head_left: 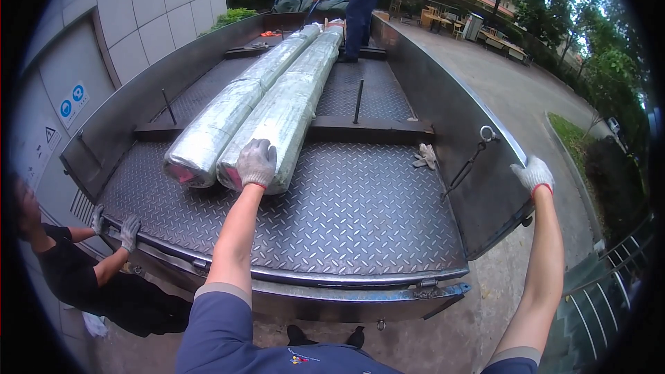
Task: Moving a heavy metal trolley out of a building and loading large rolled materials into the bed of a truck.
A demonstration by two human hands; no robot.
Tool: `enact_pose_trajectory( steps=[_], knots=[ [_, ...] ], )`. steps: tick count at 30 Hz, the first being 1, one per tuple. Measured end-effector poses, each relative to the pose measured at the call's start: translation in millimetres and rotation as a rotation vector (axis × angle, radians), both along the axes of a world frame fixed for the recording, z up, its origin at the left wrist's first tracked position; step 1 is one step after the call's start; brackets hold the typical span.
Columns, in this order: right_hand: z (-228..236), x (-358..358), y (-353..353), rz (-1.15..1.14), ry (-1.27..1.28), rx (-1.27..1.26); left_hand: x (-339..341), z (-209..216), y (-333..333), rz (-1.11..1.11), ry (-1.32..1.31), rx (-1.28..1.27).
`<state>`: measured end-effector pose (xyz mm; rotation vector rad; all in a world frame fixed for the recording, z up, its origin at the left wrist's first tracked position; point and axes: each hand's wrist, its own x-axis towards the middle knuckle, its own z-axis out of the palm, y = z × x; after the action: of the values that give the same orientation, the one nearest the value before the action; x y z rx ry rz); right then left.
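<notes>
Two long rolls wrapped in clear plastic lie side by side along the truck bed (367,208), the left roll (215,125) and the right roll (294,107). Their near ends rest beyond the bed's rear edge. My left hand (256,161), in a white knit glove, lies on top of the right roll's near end, fingers spread over the wrapping. On the right, my gloved right hand (533,174) is closed over the top edge of the truck's side panel (450,118), at its rear corner.
A co-worker (76,263) stands at left, gloved hands on the bed's rear edge. Another person (361,7) stands on the bed near the rolls' far ends. Crossbeams (367,129) with upright pins (359,100), a chain (463,173) and loose gloves (426,157) are there too.
</notes>
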<state>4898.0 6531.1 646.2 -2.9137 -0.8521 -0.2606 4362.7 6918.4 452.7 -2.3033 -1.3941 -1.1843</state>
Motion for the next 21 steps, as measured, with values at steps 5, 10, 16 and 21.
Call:
enact_pose_trajectory(
  steps=[5, 10, 16, 21],
  knots=[
    [1.6, -2.8, 1.2, 0.01, 0.003, 0.006, -0.7, -0.8, 2.2, -0.007, -0.002, 0.013],
    [-3.4, 6.6, -2.4, 0.021, -0.012, 0.03, 0.9, -0.6, 3.1, -0.001, 0.039, -0.044],
    [0.4, -3.0, 3.0, 0.011, 0.003, 0.013, -0.9, -4.9, 7.1, -0.007, 0.016, 0.003],
    [-1.9, 1.3, 2.1, 0.009, -0.007, 0.009, 1.1, -6.0, 6.6, -0.013, 0.009, 0.007]
  ],
)
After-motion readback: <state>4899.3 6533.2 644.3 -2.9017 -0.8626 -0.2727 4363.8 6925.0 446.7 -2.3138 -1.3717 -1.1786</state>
